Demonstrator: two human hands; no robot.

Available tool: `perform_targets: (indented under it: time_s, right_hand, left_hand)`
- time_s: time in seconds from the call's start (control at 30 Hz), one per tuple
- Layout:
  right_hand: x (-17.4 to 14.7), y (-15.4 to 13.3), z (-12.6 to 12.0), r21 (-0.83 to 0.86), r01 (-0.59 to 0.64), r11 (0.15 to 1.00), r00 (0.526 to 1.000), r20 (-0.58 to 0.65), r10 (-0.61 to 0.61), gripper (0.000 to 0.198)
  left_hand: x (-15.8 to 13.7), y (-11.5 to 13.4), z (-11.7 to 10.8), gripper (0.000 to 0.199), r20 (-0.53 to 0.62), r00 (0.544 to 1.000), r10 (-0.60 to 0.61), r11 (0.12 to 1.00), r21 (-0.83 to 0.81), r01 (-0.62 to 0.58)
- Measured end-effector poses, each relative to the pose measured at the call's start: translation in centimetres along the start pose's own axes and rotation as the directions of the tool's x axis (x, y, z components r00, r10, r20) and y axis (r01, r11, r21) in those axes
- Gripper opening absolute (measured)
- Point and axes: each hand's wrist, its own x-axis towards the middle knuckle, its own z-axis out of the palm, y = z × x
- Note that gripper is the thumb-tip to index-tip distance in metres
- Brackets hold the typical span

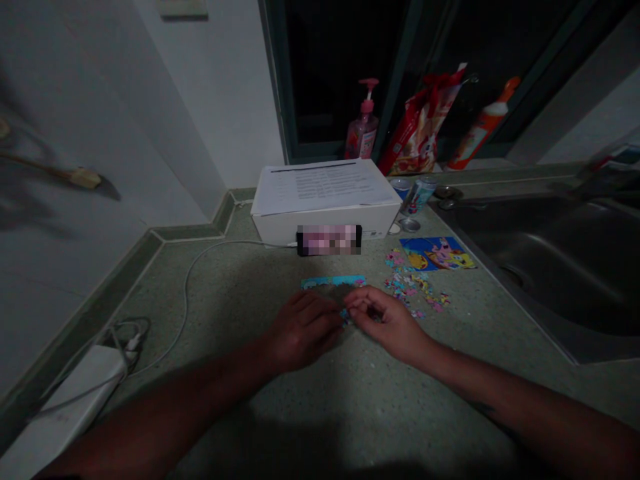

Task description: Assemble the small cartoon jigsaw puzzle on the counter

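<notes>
Over the counter, my left hand (305, 330) lies palm down with its fingers bent and pressed together. Opposite it, my right hand (387, 323) pinches thumb and forefinger at a small jigsaw puzzle piece, mostly hidden. A few bluish puzzle pieces (345, 316) show between the fingertips of both hands; what is under the left fingers is hidden. Just beyond the hands runs a joined strip of light-blue puzzle (334, 281). To the right, loose puzzle pieces (413, 283) are scattered in a pile. A cartoon picture card (437, 254) lies flat behind them.
A phone (329, 241) leans on a white box (320, 193) with a printed sheet on top. Its cable (186, 293) runs left to a power strip (80, 393). Cans (419, 195) stand beside the box. A metal sink (540, 260) is at right; a pump bottle (363, 130) stands behind.
</notes>
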Motion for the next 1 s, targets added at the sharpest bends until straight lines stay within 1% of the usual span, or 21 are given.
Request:
perform_targets:
  time_s: [0.13,0.23,0.33,0.43,0.57,0.63,0.73,0.8,0.83,1.0]
  right_hand:
    - [0.0,-0.1,-0.1,-0.009,0.015,1.000,1.000,-0.007,-0.015,0.012]
    - [0.0,-0.2,-0.2,-0.081,0.040,0.996,0.999,-0.029,-0.043,0.011]
    - [-0.1,-0.3,-0.5,-0.202,0.146,0.968,0.986,-0.044,-0.158,0.009]
    - [-0.2,-0.6,-0.6,-0.303,0.261,0.916,0.960,-0.012,-0.278,0.015]
    - [-0.4,-0.7,-0.7,-0.404,0.335,0.851,0.935,0.035,-0.352,0.023]
    - [-0.3,-0.4,-0.8,-0.457,0.353,0.816,0.928,0.059,-0.368,0.024]
    - [-0.1,0.1,-0.9,-0.519,0.357,0.777,0.927,0.096,-0.362,0.024]
    - [0.1,0.5,-1.1,-0.541,0.355,0.762,0.930,0.118,-0.349,0.024]
    - [0.2,0.7,-1.1,-0.551,0.356,0.755,0.930,0.128,-0.344,0.024]
    - [0.4,1.2,-1.2,-0.575,0.381,0.724,0.921,0.164,-0.355,0.027]
  left_hand:
    - [-0.3,0.0,-0.2,0.010,0.049,0.998,-0.040,0.999,0.005,0.040]
    - [-0.3,-0.1,-0.3,0.014,0.053,0.997,-0.054,0.999,-0.002,0.054]
    - [-0.2,-0.1,-0.3,0.015,0.050,0.996,-0.075,0.997,-0.005,0.075]
    - [-0.1,0.0,-0.5,0.011,0.032,0.996,-0.084,0.996,-0.002,0.084]
    - [0.2,0.1,-0.8,0.010,0.021,0.996,-0.087,0.996,-0.002,0.087]
    - [0.2,-0.3,-0.9,0.013,0.028,0.995,-0.093,0.996,0.006,0.093]
    - [0.1,-1.4,-0.8,0.012,0.037,0.988,-0.150,0.988,0.051,0.148]
    - [-0.1,-2.4,-0.6,0.012,0.012,0.980,-0.196,0.977,0.084,0.195]
    - [-0.2,-2.8,-0.4,0.013,0.019,0.972,-0.233,0.969,0.094,0.230]
    - [-0.6,-4.2,-0.8,0.013,0.026,0.957,-0.288,0.949,0.145,0.281]
